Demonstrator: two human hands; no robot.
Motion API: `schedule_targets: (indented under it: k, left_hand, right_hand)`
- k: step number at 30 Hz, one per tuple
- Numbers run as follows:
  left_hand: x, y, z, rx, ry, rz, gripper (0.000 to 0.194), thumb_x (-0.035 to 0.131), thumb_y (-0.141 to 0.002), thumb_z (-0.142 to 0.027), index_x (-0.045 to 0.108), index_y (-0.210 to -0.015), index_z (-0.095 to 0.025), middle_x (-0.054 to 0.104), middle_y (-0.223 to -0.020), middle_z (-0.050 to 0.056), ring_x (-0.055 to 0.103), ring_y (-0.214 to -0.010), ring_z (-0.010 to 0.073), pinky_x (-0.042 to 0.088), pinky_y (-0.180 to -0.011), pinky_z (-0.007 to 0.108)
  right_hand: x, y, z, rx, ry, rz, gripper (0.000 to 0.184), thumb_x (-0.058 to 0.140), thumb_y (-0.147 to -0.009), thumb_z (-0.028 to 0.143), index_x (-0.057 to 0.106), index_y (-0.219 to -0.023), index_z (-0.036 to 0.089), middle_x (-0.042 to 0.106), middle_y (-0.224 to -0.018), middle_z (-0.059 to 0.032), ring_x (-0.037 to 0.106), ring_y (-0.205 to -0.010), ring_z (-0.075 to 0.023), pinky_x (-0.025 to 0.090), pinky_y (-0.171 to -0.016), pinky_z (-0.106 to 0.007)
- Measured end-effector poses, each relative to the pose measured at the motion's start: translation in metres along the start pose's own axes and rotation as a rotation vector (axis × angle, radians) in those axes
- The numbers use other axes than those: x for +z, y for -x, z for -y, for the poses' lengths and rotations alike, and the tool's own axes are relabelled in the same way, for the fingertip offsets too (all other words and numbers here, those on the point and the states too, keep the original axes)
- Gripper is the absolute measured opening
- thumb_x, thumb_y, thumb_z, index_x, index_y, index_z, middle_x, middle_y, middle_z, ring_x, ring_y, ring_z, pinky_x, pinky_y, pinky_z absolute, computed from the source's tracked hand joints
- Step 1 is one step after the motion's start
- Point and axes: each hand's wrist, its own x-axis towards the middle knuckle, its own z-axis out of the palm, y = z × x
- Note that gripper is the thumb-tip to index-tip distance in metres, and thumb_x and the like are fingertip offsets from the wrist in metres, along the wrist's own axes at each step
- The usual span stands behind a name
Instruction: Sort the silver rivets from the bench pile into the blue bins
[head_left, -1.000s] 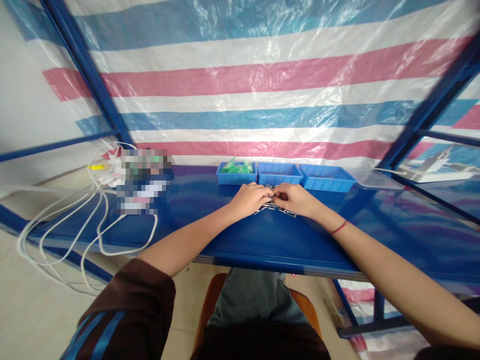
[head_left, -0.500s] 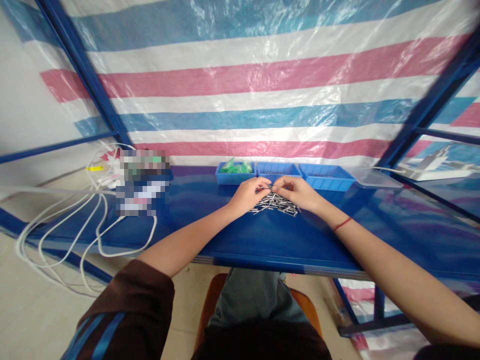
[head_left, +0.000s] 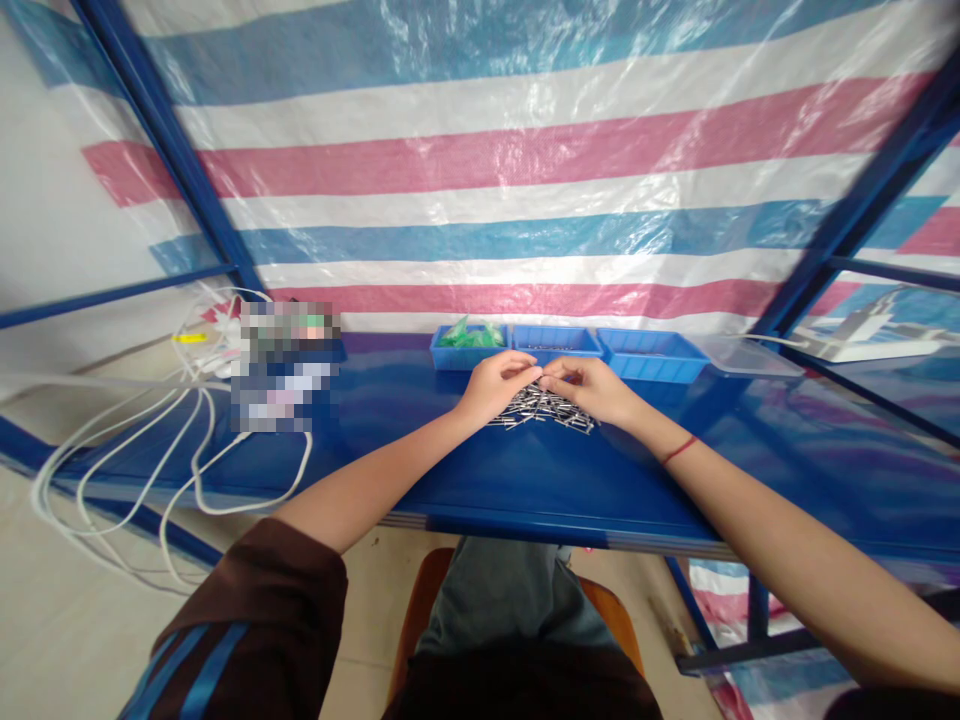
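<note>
Left hand and right hand nearly meet at the metal rods' twelve o'clock, fingers curled; how far open or gripping, I cannot tell

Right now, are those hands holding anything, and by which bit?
I can't tell: the left hand and right hand nearly meet by the metal pieces, but anything pinched there is too small to make out.
</note>
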Motion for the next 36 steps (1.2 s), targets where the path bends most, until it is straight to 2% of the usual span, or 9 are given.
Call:
schedule_targets:
  k: [4, 9, 23, 25, 29, 32, 36]
  left_hand:
    - [0.002, -0.001, 0.001, 0.035, 0.024, -0.014, 0.019, 0.066, -0.078, -0.031, 0.065, -0.086, -0.013, 0.071, -0.089, 0.007, 0.067, -0.086, 0.0175, 0.051, -0.084, 0.032]
    - [0.002, 0.001, -0.001, 0.057, 0.021, -0.02, 0.019, 0.064, -0.079, -0.032, 0.066, -0.085, -0.014, 0.071, -0.088, 0.006, 0.065, -0.084, 0.0162, 0.05, -0.082, 0.03]
    - [0.002, 0.005, -0.009, 0.146, -0.037, -0.014, 0.014, 0.062, -0.081, -0.028, 0.064, -0.087, -0.016, 0.07, -0.087, 0.004, 0.064, -0.078, 0.0137, 0.049, -0.073, 0.025]
    - [0.001, 0.005, -0.011, 0.174, -0.059, -0.024, 0.013, 0.062, -0.081, -0.027, 0.064, -0.088, -0.016, 0.07, -0.09, 0.004, 0.063, -0.077, 0.0132, 0.048, -0.07, 0.024]
    - [-0.001, 0.004, -0.013, 0.199, -0.129, -0.061, 0.013, 0.06, -0.083, -0.024, 0.065, -0.092, -0.017, 0.069, -0.096, 0.004, 0.062, -0.077, 0.0124, 0.047, -0.068, 0.023]
    - [-0.001, 0.004, -0.01, 0.179, -0.163, -0.045, 0.014, 0.058, -0.085, -0.026, 0.065, -0.094, -0.017, 0.068, -0.098, 0.004, 0.062, -0.08, 0.0131, 0.048, -0.07, 0.023]
    - [0.001, 0.003, -0.004, 0.141, -0.242, 0.031, 0.019, 0.053, -0.088, -0.031, 0.064, -0.094, -0.017, 0.068, -0.094, 0.004, 0.062, -0.085, 0.0148, 0.049, -0.077, 0.027]
  right_hand:
    - [0.001, 0.0, 0.002, 0.047, -0.125, 0.011, 0.039, 0.066, -0.072, 0.055, 0.066, -0.08, 0.016, 0.071, -0.078, -0.0064, 0.063, -0.072, -0.018, 0.048, -0.072, -0.034]
    - [0.002, 0.001, 0.003, 0.068, -0.176, 0.018, 0.038, 0.068, -0.071, 0.053, 0.066, -0.08, 0.016, 0.071, -0.078, -0.0063, 0.063, -0.073, -0.0176, 0.048, -0.074, -0.035]
    - [0.005, 0.002, 0.004, 0.011, -0.099, -0.004, 0.039, 0.062, -0.076, 0.054, 0.07, -0.082, 0.017, 0.071, -0.084, -0.006, 0.061, -0.077, -0.019, 0.047, -0.077, -0.036]
    - [0.004, 0.001, 0.004, 0.014, -0.128, -0.043, 0.041, 0.064, -0.074, 0.056, 0.07, -0.084, 0.017, 0.07, -0.084, -0.0063, 0.061, -0.076, -0.019, 0.047, -0.075, -0.036]
    - [0.001, 0.0, 0.008, 0.022, -0.162, -0.214, 0.042, 0.069, -0.069, 0.057, 0.069, -0.084, 0.018, 0.067, -0.077, -0.0053, 0.058, -0.07, -0.0174, 0.047, -0.069, -0.034]
    - [-0.002, 0.001, 0.014, -0.021, -0.064, -0.292, 0.039, 0.067, -0.072, 0.056, 0.068, -0.081, 0.018, 0.063, -0.071, -0.0034, 0.054, -0.066, -0.0155, 0.044, -0.064, -0.031]
    - [-0.005, 0.003, 0.018, -0.048, 0.13, -0.217, 0.039, 0.056, -0.082, 0.054, 0.063, -0.069, 0.018, 0.059, -0.065, -0.0022, 0.05, -0.061, -0.0145, 0.039, -0.058, -0.029]
